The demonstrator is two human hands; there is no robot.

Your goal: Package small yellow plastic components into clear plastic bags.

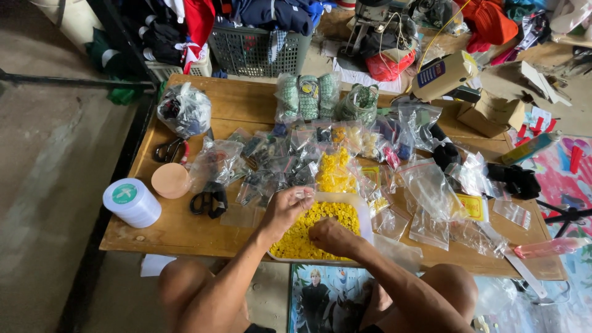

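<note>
Left hand (285, 208) pinches a small clear bag (303, 193), right hand (330, 236) fisted in the yellow buttons (311, 229) (tray (365, 217) overhangs the table edge (185, 237) beneath) — a nudge likely spills them.

I see a wooden worktop (185, 231). On it lie a white tape roll (131, 201) at near left, scissors (171, 150), a white tray (364, 213) of yellow beads (314, 231) at the near edge, and many clear plastic bags (431, 191) across the middle and right.

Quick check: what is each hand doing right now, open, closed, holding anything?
Left hand: fingers pinched on a small clear bag.
Right hand: curled, knuckles up, in the tray of yellow pieces; any grip hidden.
</note>
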